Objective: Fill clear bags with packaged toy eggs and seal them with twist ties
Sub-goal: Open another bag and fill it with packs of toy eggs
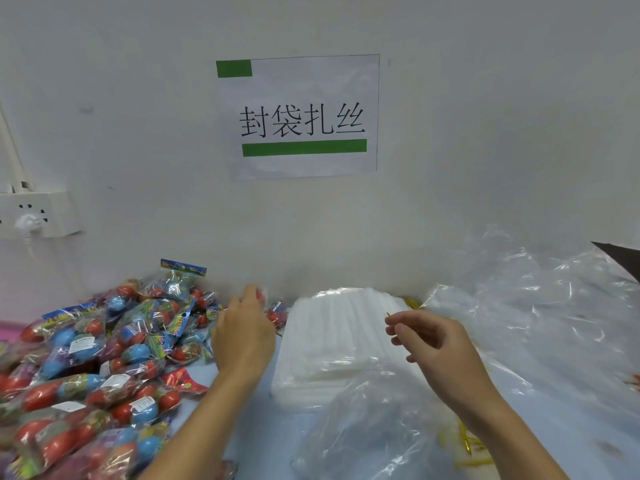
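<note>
Lt-blue table point(252, 403): egg pkgs point(104, 358) left, bag stack point(332, 341) ctr, loose bags point(540, 323) right.

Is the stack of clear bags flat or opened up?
Flat: the stack of clear bags lies in neat layers between both hands.

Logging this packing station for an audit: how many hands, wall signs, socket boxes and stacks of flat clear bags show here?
Hands: 2, left hand and right hand, which pinches a twist tie
Wall sign: 1
Socket box: 1
Stack of flat clear bags: 1
Total: 5
</note>
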